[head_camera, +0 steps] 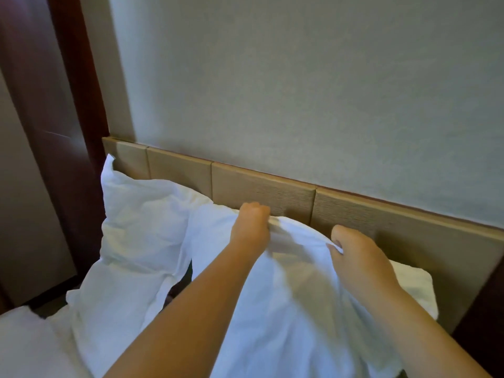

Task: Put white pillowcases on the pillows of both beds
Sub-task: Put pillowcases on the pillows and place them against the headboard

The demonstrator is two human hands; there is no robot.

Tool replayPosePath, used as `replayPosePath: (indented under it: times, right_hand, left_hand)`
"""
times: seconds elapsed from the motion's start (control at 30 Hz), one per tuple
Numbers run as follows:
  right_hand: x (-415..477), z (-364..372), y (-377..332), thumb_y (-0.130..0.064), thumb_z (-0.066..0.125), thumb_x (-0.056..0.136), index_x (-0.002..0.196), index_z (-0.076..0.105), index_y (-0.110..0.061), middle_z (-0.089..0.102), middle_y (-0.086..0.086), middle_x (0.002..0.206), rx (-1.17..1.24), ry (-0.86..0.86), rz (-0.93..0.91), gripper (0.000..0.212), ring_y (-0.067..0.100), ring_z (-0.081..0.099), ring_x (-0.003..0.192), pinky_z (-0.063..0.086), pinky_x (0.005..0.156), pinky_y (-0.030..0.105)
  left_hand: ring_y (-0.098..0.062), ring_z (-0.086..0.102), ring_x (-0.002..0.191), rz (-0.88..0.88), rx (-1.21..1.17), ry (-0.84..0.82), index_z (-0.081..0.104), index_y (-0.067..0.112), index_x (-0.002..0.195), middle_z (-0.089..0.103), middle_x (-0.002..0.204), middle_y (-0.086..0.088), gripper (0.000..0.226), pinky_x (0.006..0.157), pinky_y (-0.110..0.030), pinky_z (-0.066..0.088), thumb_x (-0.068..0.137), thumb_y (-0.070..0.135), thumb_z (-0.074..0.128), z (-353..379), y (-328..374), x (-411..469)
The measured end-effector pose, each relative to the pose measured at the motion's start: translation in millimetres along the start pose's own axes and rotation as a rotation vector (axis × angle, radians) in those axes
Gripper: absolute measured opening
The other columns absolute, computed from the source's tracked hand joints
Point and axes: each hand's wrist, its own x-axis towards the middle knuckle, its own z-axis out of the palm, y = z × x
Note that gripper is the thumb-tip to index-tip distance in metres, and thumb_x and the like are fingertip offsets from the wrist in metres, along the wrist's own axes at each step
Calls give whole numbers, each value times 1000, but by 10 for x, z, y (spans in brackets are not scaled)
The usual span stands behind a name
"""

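Left hand (pixel 252 227) and right hand (pixel 362 255), arms outstretched, both pinch the white pillowcase (pixel 286 296).

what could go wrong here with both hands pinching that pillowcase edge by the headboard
The left hand and right hand pinch only the top edge of the white pillowcase, so it may slip loose if shaken. The fabric looks bunched and may go on crooked. The propped pillow close on the left might get knocked over.

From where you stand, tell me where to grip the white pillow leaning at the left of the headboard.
Take the white pillow by its upper corner, which stands up free against the beige padded headboard. Come from above and the right; its lower part sags into the bedding, so it gives less to hold.
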Motion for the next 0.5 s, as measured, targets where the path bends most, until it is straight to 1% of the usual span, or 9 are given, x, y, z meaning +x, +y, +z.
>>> replayPosePath:
  times: [0.07, 0.1, 0.17, 0.27, 0.33, 0.37, 0.5]
  right_hand:
    - [19, 84, 54, -11, 51, 88, 65, 33, -17, 38, -2, 63, -63, 40, 48, 30, 19, 33, 59, 22, 48, 30]
    - [0, 136, 71, -10, 52, 87, 66, 33, -18, 39, -2, 64, -89, 55, 63, 29, 20, 35, 60, 23, 48, 31]
    - [-66, 263, 117, -6, 51, 86, 67, 36, -17, 44, 0, 67, -102, 68, 84, 27, 23, 40, 63, 30, 49, 34]
    - [-192, 452, 159, -3, 49, 86, 67, 40, -18, 46, 1, 70, -86, 25, 135, 26, 24, 44, 65, 40, 52, 38]
    - [-275, 569, 131, -3, 48, 85, 68, 40, -19, 46, 1, 70, -53, -21, 139, 24, 24, 45, 66, 39, 53, 37]
    - [-312, 621, 103, -4, 48, 84, 68, 40, -18, 46, 1, 70, -29, -45, 134, 24, 24, 44, 66, 37, 53, 36]
    - [-409, 788, -31, -10, 47, 89, 68, 41, -21, 46, 0, 70, 40, -131, 100, 25, 18, 42, 62, 30, 51, 29]
  left_hand:
    - [-26, 44, 113, 15, -90, -11, 56, 9, 112, 51, 119, -10, 25, 92, -32, 43, 89, 1, 56, 161, 20, 39]
    - [-25, 42, 114, 15, -143, -14, 53, 11, 115, 49, 121, -7, 28, 95, -32, 44, 89, 3, 58, 250, 23, 48]
    - [-22, 41, 114, 41, -224, -19, 49, 17, 115, 46, 121, -3, 28, 93, -30, 45, 90, 8, 60, 432, -7, 18]
    - [-20, 39, 111, 154, -258, -91, 49, 16, 115, 45, 119, -3, 29, 89, -31, 46, 88, 12, 61, 646, -86, -122]
    - [-20, 38, 110, 214, -225, -138, 50, 14, 114, 45, 117, -3, 30, 89, -34, 46, 86, 12, 60, 732, -164, -231]
    - [-20, 37, 110, 221, -199, -169, 50, 14, 114, 45, 116, -3, 30, 89, -33, 46, 86, 12, 59, 764, -210, -279]
    - [-20, 39, 112, 184, -147, -237, 52, 18, 112, 46, 118, 0, 29, 89, -28, 46, 85, 9, 58, 801, -401, -453]
